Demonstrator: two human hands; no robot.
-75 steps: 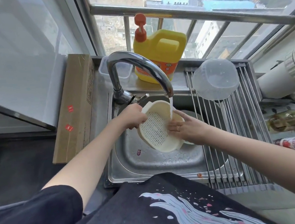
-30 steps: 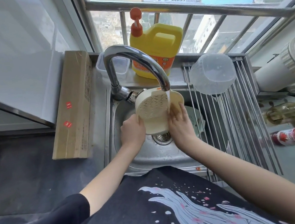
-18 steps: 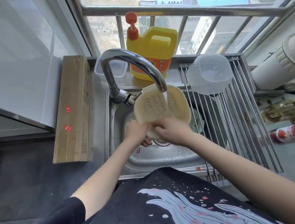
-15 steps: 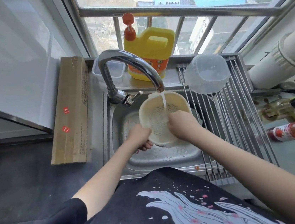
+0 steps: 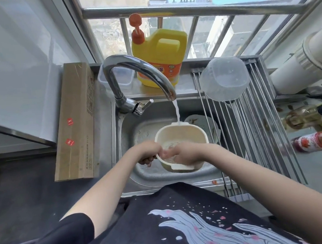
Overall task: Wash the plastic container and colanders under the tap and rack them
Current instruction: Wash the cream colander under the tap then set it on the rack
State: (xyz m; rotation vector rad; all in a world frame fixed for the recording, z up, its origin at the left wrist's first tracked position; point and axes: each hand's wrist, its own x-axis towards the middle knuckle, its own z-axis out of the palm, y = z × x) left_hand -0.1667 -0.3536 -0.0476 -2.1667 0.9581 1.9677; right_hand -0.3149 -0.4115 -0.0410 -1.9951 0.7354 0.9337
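Lowered the cream colander [image 5: 180, 139] mouth-up under the tap [image 5: 138, 78]. Our left hand [image 5: 146, 152] grips its rim; right hand [image 5: 188, 153] fingers curl inside, rubbing. Water hits far rim.

No wording can be read for certain. The yellow detergent jug [image 5: 161, 56], upper middle of the frame, carries an orange label with print too blurred to make out. The long cardboard box [image 5: 76, 124] at the left has two small red stickers and lines of dark print, unreadable. The red bottle [image 5: 320, 140] at the right edge has a blurred white label.
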